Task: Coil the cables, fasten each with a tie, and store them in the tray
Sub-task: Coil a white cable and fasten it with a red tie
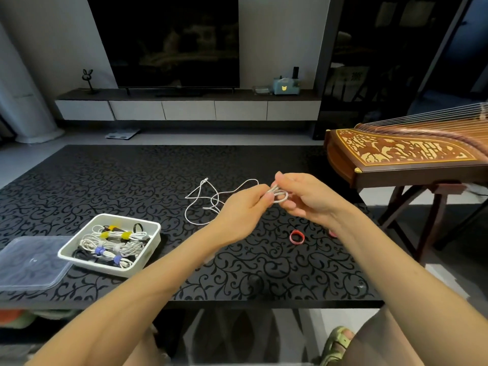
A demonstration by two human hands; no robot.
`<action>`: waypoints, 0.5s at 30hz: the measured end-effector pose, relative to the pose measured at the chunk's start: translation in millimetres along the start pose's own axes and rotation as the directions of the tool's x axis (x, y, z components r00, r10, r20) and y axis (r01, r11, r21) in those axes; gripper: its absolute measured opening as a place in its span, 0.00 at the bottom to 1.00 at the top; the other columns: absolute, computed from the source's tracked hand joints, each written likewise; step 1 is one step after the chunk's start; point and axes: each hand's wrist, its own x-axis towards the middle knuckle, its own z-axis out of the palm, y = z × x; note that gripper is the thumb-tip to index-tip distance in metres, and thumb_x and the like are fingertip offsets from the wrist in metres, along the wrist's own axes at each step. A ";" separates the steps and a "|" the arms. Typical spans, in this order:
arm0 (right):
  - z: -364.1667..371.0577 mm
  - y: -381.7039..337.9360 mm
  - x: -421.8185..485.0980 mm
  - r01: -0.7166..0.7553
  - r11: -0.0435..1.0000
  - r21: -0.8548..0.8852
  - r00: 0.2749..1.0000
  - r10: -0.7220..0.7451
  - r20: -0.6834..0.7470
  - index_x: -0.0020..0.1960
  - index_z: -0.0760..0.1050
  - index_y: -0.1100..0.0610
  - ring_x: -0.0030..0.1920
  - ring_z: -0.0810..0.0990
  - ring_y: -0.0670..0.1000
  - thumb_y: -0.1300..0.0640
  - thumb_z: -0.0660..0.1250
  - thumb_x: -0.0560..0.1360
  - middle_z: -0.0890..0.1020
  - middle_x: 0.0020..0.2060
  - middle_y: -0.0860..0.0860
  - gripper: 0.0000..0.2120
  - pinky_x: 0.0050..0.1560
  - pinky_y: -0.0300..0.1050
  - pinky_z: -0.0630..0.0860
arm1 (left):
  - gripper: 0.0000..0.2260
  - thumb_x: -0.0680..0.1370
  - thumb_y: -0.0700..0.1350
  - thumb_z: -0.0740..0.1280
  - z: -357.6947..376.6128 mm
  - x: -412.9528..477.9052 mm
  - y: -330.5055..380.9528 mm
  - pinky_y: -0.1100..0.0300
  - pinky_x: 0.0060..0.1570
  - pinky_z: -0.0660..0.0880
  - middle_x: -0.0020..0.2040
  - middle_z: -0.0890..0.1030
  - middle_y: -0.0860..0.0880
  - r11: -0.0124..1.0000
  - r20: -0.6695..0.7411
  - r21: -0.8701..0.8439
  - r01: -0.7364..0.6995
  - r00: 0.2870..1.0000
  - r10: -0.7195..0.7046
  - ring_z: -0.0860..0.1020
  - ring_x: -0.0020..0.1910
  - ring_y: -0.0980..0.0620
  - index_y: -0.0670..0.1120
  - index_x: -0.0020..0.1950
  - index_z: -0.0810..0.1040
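Note:
A thin white cable lies in loose loops on the black patterned table, its far end trailing toward the middle. My right hand holds a small coil of that cable between thumb and fingers. My left hand pinches the cable right beside the coil. A white tray at the left holds several coiled cables bound with yellow, blue and black ties. A red tie lies curled in a ring on the table under my right wrist.
A clear plastic lid sits left of the tray at the table's front corner. A wooden zither on a stand rises just beyond the table's right edge. Something pink peeks out behind my right forearm.

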 end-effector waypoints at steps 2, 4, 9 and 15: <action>-19.0 13.1 -1.6 -0.055 0.990 0.132 0.994 0.066 -0.084 0.47 0.77 0.61 0.29 0.78 0.46 0.47 0.59 0.78 0.81 0.34 0.54 0.17 0.27 0.35 0.74 | 0.15 0.83 0.47 0.56 7.2 2.1 -6.4 0.53 0.33 0.66 0.29 0.67 0.55 0.998 -0.072 -0.016 0.054 0.996 -0.055 0.68 0.29 0.56 0.52 0.36 0.66; -41.1 41.5 -2.2 -0.109 0.988 -0.109 0.947 0.070 -0.314 0.48 0.78 0.59 0.36 0.81 0.49 0.49 0.58 0.80 0.83 0.42 0.57 0.16 0.34 0.39 0.78 | 0.16 0.83 0.46 0.55 16.5 5.8 -15.4 0.56 0.29 0.61 0.29 0.65 0.54 0.960 -0.152 -0.219 0.174 0.966 -0.210 0.63 0.28 0.55 0.50 0.35 0.65; -74.2 134.4 2.7 -0.412 0.171 -0.895 0.907 -0.012 -0.420 0.54 0.80 0.55 0.56 0.77 0.54 0.49 0.64 0.78 0.82 0.53 0.51 0.12 0.51 0.46 0.73 | 0.15 0.84 0.45 0.52 34.1 4.9 -34.6 0.68 0.20 0.54 0.25 0.61 0.55 0.625 -0.005 -0.652 0.430 0.821 -0.571 0.57 0.20 0.60 0.47 0.36 0.64; -68.2 174.7 8.9 -0.400 0.235 -0.886 0.904 -0.057 -0.423 0.50 0.77 0.58 0.54 0.74 0.54 0.56 0.63 0.79 0.79 0.49 0.53 0.07 0.48 0.43 0.68 | 0.16 0.81 0.54 0.59 40.4 -10.9 -44.8 0.66 0.20 0.53 0.25 0.59 0.55 0.391 0.164 -0.767 0.509 0.744 -0.647 0.56 0.20 0.59 0.45 0.39 0.68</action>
